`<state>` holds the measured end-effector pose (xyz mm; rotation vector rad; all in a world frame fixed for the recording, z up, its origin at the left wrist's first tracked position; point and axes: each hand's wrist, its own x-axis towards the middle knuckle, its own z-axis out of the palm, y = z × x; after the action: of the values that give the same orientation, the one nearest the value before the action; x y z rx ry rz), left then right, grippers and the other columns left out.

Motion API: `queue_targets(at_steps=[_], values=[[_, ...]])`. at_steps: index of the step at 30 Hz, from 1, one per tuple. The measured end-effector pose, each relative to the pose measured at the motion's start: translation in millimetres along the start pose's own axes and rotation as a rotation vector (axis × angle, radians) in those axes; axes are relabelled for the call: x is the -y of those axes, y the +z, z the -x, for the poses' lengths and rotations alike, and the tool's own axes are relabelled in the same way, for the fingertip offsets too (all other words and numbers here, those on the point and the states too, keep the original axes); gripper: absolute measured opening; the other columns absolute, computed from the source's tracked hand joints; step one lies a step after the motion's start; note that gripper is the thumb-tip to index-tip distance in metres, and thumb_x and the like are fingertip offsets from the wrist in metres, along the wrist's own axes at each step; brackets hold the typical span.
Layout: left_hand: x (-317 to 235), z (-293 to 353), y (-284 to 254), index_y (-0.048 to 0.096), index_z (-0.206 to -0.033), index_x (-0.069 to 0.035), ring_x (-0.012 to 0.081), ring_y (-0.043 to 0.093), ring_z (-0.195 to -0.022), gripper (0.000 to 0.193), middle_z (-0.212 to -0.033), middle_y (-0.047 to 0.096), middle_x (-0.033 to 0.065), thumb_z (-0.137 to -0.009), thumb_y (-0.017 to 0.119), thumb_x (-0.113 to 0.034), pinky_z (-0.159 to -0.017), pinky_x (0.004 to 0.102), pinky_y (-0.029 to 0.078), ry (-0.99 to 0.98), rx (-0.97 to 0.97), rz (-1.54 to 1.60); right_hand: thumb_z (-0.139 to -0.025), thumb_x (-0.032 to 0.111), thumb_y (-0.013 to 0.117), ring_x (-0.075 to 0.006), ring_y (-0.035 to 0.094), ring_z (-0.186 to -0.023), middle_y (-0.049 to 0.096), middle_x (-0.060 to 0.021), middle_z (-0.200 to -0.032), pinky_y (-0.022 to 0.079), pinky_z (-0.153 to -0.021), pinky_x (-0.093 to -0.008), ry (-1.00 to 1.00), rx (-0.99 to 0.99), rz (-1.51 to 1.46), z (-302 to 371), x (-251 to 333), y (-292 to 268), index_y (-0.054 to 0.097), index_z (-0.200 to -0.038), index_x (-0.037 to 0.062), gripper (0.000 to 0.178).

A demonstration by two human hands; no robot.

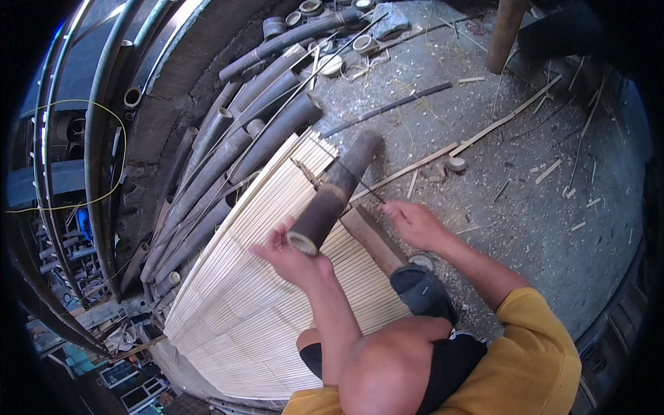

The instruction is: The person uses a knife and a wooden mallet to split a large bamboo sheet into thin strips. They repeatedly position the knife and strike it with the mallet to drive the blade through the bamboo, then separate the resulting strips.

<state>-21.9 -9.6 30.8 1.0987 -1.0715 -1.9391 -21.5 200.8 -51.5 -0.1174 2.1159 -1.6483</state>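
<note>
A dark bamboo tube (330,203), pale at its cut end, slants over the slatted mat in the middle. My left hand (294,259) supports its near end from below, fingers partly spread behind it and thumb at its side. Fingers pinched, my right hand (411,223) holds one end of a thin dark rod (370,191) that runs across the tube; what sort of tool it is, I cannot tell. Beneath the tube lies a wide sheet of pale, narrow bamboo strips (235,277), laid side by side. A squared wooden block (373,238) is right of the tube.
Several dark bamboo poles (277,131) are piled at the left. Wood shavings and loose strips litter the concrete floor (512,228) to the right, where a long pale strip (505,116) lies. A wooden post (507,38) stands at the far right. My bent knee (387,370) is close below.
</note>
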Motion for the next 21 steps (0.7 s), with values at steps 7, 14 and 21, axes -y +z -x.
queue_targets(at_steps=[7,14,21], values=[[-8.4,26.7,-35.5,0.049,-0.12,-0.005,0.0307,0.064,-0.108,0.043,-0.126,0.057,0.018,-0.101,0.061,-0.042,-0.081,0.0527,0.064,-0.199,0.261,-0.261,-0.107,0.039,0.049,-0.0484,0.066,-0.097,0.07,-0.0265,-0.102,0.052,-0.083,-0.0472,0.122,0.067,-0.04,12.0,6.5,6.6,0.066,-0.121,0.0031,0.043],[-32.5,55.8,-25.0,0.046,-0.125,-0.002,0.0317,0.065,-0.104,0.043,-0.121,0.058,0.0178,-0.098,0.067,-0.028,-0.073,0.0432,0.067,0.136,0.442,-0.609,-0.106,0.042,0.051,-0.0498,0.067,-0.096,0.071,-0.0273,-0.1,0.054,-0.083,-0.0511,0.019,-0.016,0.07,37.0,5.6,-7.0,0.066,-0.124,0.0038,0.045],[3.8,44.3,-60.1,0.047,-0.113,0.002,0.0201,0.054,-0.095,0.044,-0.105,0.05,0.0124,-0.103,0.052,-0.041,-0.08,0.034,0.052,0.509,0.424,-0.716,-0.103,0.034,0.058,-0.0446,0.07,-0.096,0.072,-0.026,-0.102,0.057,-0.082,-0.0489,-0.168,0.18,0.113,72.7,61.9,-2.3,0.065,-0.127,-0.0005,0.043]])
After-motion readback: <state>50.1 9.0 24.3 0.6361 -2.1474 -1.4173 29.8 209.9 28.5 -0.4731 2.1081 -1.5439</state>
